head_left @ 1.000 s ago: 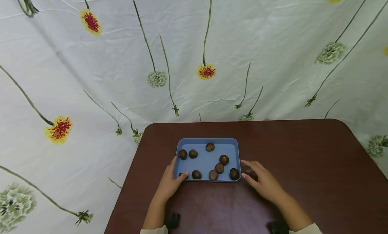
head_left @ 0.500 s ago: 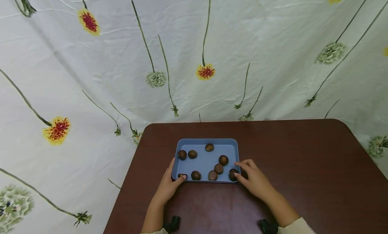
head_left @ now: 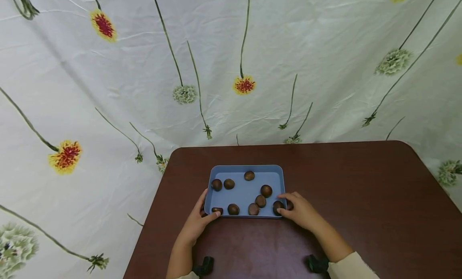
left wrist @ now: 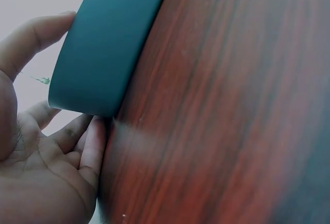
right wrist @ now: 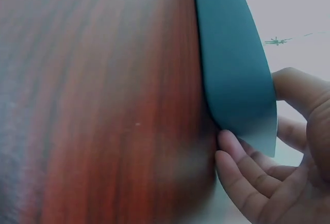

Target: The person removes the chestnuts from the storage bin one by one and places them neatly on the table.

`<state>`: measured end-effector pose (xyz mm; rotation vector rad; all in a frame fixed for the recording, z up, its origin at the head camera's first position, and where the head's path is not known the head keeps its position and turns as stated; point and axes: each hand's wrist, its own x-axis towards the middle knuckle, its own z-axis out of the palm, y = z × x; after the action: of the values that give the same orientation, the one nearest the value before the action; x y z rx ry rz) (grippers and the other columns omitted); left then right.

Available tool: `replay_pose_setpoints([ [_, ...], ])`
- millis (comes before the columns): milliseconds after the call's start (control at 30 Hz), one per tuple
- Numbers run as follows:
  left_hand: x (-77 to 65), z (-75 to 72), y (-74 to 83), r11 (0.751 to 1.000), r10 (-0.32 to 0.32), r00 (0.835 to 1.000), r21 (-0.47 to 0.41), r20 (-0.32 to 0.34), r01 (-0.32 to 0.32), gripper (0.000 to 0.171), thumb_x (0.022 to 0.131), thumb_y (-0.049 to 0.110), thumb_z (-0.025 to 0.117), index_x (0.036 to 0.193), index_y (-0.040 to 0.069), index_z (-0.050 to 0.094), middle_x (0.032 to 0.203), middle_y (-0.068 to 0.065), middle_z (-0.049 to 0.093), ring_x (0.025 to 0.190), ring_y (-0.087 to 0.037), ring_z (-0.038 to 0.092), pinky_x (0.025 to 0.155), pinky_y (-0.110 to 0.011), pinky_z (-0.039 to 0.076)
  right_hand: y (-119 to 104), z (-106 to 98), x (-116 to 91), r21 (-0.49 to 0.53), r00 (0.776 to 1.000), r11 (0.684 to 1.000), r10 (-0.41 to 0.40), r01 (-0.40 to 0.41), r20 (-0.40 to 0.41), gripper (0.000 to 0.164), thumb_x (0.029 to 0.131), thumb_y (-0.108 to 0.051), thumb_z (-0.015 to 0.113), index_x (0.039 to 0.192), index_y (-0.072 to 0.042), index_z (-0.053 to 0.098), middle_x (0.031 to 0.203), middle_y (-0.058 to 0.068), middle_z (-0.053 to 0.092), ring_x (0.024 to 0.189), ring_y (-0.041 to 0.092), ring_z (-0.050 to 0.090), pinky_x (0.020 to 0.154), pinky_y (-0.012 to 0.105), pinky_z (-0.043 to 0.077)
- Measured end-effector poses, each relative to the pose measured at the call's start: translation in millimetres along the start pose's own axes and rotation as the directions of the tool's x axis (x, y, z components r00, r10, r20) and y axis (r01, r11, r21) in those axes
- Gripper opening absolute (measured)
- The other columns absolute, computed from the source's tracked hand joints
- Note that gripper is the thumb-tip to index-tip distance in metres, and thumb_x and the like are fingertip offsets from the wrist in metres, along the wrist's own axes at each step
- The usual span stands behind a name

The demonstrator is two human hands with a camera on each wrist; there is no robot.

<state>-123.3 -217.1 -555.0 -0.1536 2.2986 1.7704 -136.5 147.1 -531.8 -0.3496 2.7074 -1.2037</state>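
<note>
A shallow blue tray [head_left: 240, 194] lies on the table, with several round brown chestnuts [head_left: 233, 209] spread inside it. My left hand [head_left: 195, 225] holds the tray's front left corner, thumb over the rim and fingers along the side. In the left wrist view, the fingertips [left wrist: 95, 136] sit low by the tray wall [left wrist: 103, 48], at the table. On the opposite side my right hand [head_left: 304, 212] grips the front right corner, its thumb by a dark chestnut [head_left: 278, 207]. The right wrist view has its fingers [right wrist: 234, 170] at the wall's lower edge.
The dark reddish-brown table [head_left: 353, 190] extends well to the right of the tray. Behind it and to the left hangs a white cloth [head_left: 144, 70] printed with flowers. Black devices [head_left: 204, 266] sit at both wrists.
My right hand has moved left from beside the tray and taken hold of its right edge. The left hand has shifted slightly at the left corner. The chestnuts keep their places in the tray.
</note>
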Motion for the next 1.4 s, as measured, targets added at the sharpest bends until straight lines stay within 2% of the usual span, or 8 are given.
replay_pose_setpoints([
  [133,-0.8,-0.7,2.9,1.0,0.0,1.0,-0.009,0.006,0.0,0.097,0.089,0.025,0.08,0.163,0.032,0.017,0.161,-0.013,0.034,0.133,-0.034,0.053,0.096,-0.041,0.049,1,-3,3,0.027,0.999,1.0,0.01,-0.011,0.052,0.04,0.089,-0.025,0.078,0.125,-0.012,0.068,0.106,0.01,0.058,0.083,0.015,0.052,0.071,0.031,0.043],
  [333,0.7,0.1,5.2,1.0,-0.006,1.0,-0.026,0.004,0.006,0.097,0.088,0.024,0.08,0.163,0.032,0.018,0.161,-0.012,0.034,0.134,-0.035,0.052,0.097,-0.042,0.048,0,-6,6,0.014,0.998,1.0,0.002,-0.003,0.063,0.036,0.088,-0.027,0.08,0.12,-0.014,0.07,0.108,0.011,0.058,0.082,0.015,0.051,0.071,0.029,0.043],
  [667,2.4,1.6,3.7,1.0,-0.016,1.0,-0.018,-0.006,0.016,0.097,0.088,0.024,0.081,0.163,0.031,0.019,0.161,-0.014,0.033,0.136,-0.037,0.05,0.098,-0.043,0.048,-1,-8,6,0.013,0.997,1.0,-0.01,0.009,0.073,0.029,0.089,-0.03,0.079,0.112,-0.015,0.07,0.092,0.005,0.049,0.074,0.014,0.045,0.066,0.028,0.038],
  [800,2.9,0.6,4.4,1.0,-0.018,1.0,-0.02,-0.003,0.017,0.097,0.088,0.024,0.081,0.163,0.031,0.019,0.161,-0.015,0.033,0.136,-0.037,0.05,0.098,-0.043,0.048,-2,-9,8,0.017,0.996,1.0,0.001,-0.003,0.087,0.028,0.088,-0.031,0.08,0.109,-0.016,0.07,0.094,0.005,0.05,0.074,0.014,0.045,0.067,0.028,0.038],
  [1033,1.0,-0.3,3.4,0.999,-0.025,1.0,-0.021,0.004,0.026,0.096,0.088,0.024,0.081,0.162,0.034,0.02,0.161,-0.014,0.033,0.137,-0.037,0.049,0.099,-0.044,0.048,-4,-11,11,-0.04,0.99,0.999,-0.004,0.01,0.14,0.029,0.084,-0.034,0.083,0.107,-0.017,0.073,0.097,0.005,0.054,0.076,0.015,0.046,0.071,0.03,0.038],
  [1167,-0.1,-0.7,3.7,1.0,-0.019,1.0,-0.018,0.004,0.019,0.096,0.088,0.025,0.081,0.162,0.034,0.02,0.161,-0.014,0.033,0.136,-0.037,0.049,0.099,-0.044,0.047,-5,-10,12,-0.039,0.991,0.999,0.002,0.003,0.133,0.026,0.083,-0.034,0.084,0.103,-0.02,0.073,0.094,0.003,0.053,0.075,0.014,0.046,0.071,0.029,0.038],
  [1400,-0.6,-0.5,3.8,1.0,-0.01,1.0,-0.021,0.015,0.01,0.097,0.088,0.025,0.08,0.163,0.032,0.018,0.161,-0.013,0.032,0.133,-0.036,0.052,0.096,-0.041,0.048,-4,-11,13,-0.045,0.99,0.999,-0.02,0.027,0.142,0.027,0.082,-0.034,0.085,0.1,-0.019,0.072,0.093,0.004,0.053,0.076,0.014,0.046,0.071,0.028,0.038],
])
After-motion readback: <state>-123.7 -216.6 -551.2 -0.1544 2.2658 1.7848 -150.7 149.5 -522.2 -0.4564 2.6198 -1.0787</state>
